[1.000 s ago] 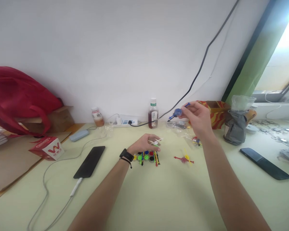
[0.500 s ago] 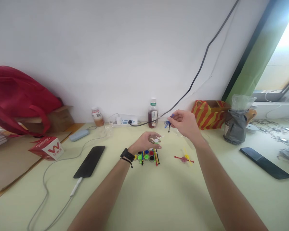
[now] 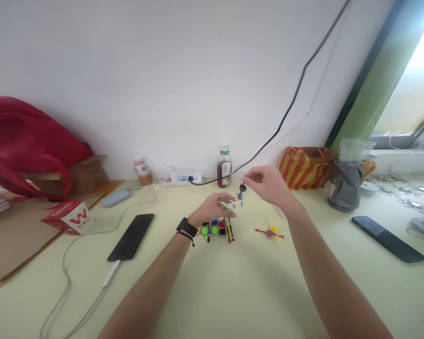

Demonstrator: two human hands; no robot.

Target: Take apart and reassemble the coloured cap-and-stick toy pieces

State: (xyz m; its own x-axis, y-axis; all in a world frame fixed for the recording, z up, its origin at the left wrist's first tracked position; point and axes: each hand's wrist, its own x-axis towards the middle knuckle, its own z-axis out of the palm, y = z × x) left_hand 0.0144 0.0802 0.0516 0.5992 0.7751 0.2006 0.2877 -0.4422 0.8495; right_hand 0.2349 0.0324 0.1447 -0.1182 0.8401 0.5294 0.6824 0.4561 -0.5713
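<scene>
My left hand (image 3: 210,208), with a dark watch on its wrist, is closed around a white plastic piece (image 3: 228,205) with thin arms. To its right and higher up, my right hand (image 3: 268,184) pinches a small black and blue plastic piece (image 3: 242,188), which hangs down from the fingertips close to the white one. Under my left hand lie coloured discs (image 3: 215,230) in green, black, red and blue, partly covered by the hand. Beside them is a bundle of thin arrow-tipped sticks (image 3: 229,230). A red and yellow spinner-like piece (image 3: 270,233) rests on the table below my right hand.
Along the wall stand a brown drink bottle (image 3: 224,165), a power strip (image 3: 187,177) and a striped paper bag (image 3: 305,168). A black phone (image 3: 131,237) on a charging cable lies left, another phone (image 3: 387,238) right. A red and white box (image 3: 69,217) is far left.
My right hand has shifted slightly left and turned the black and blue piece, which now hangs lower and nearer the white piece. My left hand has hardly moved.
</scene>
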